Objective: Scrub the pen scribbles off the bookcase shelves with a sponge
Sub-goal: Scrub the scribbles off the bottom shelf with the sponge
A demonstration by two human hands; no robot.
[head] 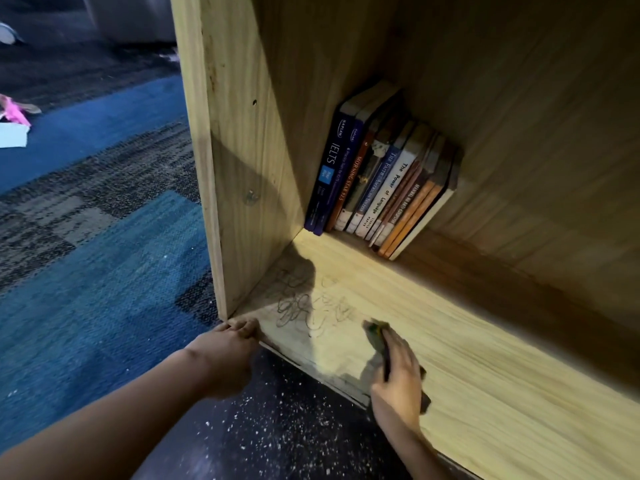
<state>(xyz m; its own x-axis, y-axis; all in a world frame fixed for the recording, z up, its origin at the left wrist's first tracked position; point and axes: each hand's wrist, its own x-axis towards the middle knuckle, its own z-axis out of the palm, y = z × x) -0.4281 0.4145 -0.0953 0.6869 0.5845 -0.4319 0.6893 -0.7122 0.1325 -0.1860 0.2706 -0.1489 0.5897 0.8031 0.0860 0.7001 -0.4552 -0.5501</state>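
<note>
Dark pen scribbles cover the near left part of the bottom wooden shelf of the bookcase. My right hand grips a green and yellow sponge and holds it on the shelf just right of the scribbles. My left hand rests at the shelf's front left corner, its fingers curled over the edge by the side panel. Most of the sponge is hidden under my fingers.
A row of leaning books stands at the back of the shelf. Blue and grey patterned carpet lies to the left. White specks dot the dark floor in front. Pink and white items lie far left.
</note>
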